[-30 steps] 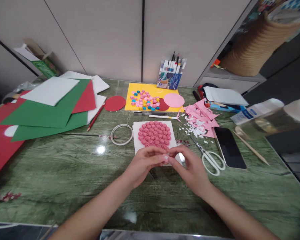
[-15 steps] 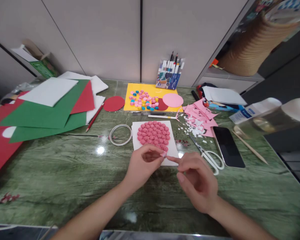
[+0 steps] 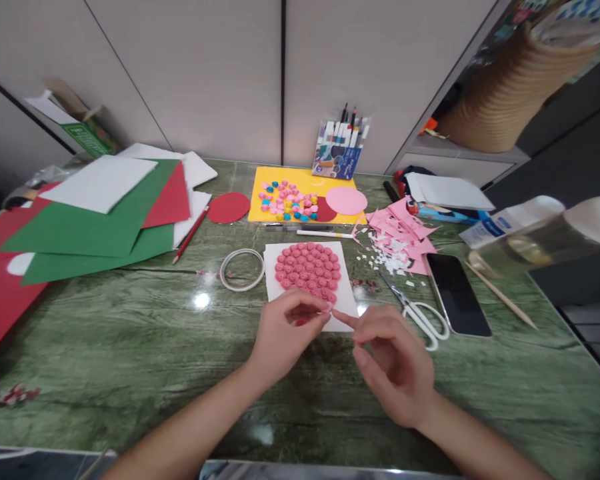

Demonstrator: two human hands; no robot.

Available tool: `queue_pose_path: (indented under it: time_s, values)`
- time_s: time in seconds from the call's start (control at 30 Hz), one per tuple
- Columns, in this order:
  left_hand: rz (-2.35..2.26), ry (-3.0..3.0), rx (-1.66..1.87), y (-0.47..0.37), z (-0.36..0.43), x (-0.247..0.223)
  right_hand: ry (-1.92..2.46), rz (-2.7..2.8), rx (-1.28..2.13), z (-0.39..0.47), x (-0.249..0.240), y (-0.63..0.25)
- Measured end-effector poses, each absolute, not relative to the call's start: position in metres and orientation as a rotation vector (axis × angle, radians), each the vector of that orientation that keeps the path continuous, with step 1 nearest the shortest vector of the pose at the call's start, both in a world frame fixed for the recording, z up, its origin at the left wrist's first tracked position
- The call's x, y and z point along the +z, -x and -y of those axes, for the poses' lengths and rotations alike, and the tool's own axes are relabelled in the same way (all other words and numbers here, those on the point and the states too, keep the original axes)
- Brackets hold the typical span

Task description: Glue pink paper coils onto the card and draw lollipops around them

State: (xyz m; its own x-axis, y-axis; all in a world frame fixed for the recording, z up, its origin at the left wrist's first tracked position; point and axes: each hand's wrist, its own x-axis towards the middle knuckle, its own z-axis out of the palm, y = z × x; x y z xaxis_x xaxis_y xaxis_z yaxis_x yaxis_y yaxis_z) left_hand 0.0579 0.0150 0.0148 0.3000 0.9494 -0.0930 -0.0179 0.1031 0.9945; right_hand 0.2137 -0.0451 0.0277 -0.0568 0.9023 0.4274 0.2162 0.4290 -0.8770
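Rows of pink coiled paper rosettes (image 3: 307,265) cover the upper part of a white square sheet (image 3: 349,280) at the table's middle. Over the sheet's lower edge, my left hand (image 3: 285,333) pinches a small pink piece (image 3: 329,307) between thumb and fingers; its exact form is too small to tell. From the right comes my right hand (image 3: 397,363), index finger stretched out with its tip at that piece. Its other fingers are curled and the thumb stands apart, with nothing seen in its grasp. The left hand hides the sheet's lower left corner.
A tape roll (image 3: 241,270) lies left of the sheet. White-handled scissors (image 3: 423,317), a phone (image 3: 457,293) and pink paper scraps (image 3: 400,233) lie to the right. Behind are a yellow sheet (image 3: 260,177) with small colourful pieces and a marker pack (image 3: 340,150). Green paper (image 3: 80,227) is far left.
Almost nothing differs. The right index fingertip and the pinched pink piece have shifted very slightly; both hands keep their places over the sheet's lower edge.
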Motion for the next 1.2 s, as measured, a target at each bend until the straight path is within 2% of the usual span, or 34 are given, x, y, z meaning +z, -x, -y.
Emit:
queue_pose_path:
  time_s: [1.2]
  values:
    - [-1.048,-1.156,0.894,-0.059,-0.0152,0.0197,0.995,1.677,0.647,0.0463,0.0257,-0.2185]
